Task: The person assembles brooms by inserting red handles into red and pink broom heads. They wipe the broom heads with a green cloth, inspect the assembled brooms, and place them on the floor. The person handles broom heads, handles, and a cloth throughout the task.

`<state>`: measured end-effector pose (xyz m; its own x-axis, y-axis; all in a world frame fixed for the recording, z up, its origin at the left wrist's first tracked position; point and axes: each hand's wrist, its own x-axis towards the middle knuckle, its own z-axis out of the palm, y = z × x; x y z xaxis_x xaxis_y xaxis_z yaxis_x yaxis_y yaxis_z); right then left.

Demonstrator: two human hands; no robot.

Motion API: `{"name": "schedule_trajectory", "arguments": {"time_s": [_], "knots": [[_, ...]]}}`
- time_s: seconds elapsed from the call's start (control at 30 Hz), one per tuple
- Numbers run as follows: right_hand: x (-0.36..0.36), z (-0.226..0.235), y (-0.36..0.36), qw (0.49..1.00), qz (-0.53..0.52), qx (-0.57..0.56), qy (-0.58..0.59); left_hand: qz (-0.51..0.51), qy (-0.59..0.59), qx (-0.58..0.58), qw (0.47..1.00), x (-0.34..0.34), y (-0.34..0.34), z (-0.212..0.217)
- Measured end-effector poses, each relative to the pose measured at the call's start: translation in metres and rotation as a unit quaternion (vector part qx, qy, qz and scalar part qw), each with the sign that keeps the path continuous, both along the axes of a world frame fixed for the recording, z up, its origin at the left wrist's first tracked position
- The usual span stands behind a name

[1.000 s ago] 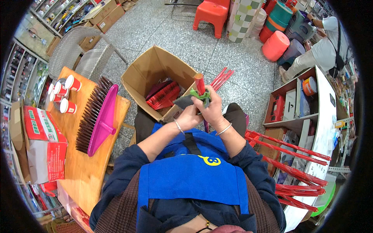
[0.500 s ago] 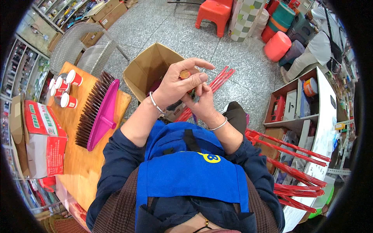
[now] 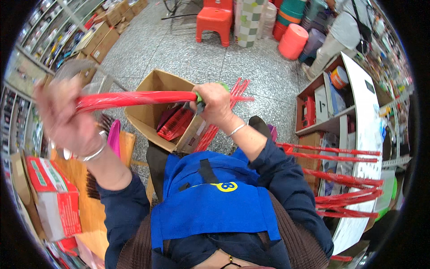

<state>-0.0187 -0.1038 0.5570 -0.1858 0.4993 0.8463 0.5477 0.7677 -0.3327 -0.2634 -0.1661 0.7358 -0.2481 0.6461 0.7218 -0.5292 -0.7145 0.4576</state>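
Red stick [image 3: 139, 98], clasped by left grip [image 3: 74, 119] and right grip [image 3: 216, 104], crosses the carton edge [image 3: 144, 86], open floor [image 3: 183, 54] beyond.

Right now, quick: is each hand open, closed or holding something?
Left hand: at one end of the long red piece, too blurred to tell its grip.
Right hand: closed, holding the long red piece.

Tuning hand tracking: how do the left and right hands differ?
The left hand is motion-blurred; the right hand is sharper. The left hand is at the red pole's left end; the right hand grips farther right, with grey-green cloth. Both wear a silver bracelet.
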Motion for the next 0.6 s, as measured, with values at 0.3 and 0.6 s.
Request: {"name": "schedule_trajectory", "arguments": {"time_s": [0.3,0.6], "knots": [[0.13,-0.043,0.051,0.983,-0.125,0.023,-0.135,-0.072,-0.094,0.041,0.992,-0.112,-0.065,0.025],[0.288,-0.074,0.035,0.938,-0.269,-0.019,-0.218,-0.076,-0.184,-0.003,0.98,-0.155,-0.083,0.017]]}}
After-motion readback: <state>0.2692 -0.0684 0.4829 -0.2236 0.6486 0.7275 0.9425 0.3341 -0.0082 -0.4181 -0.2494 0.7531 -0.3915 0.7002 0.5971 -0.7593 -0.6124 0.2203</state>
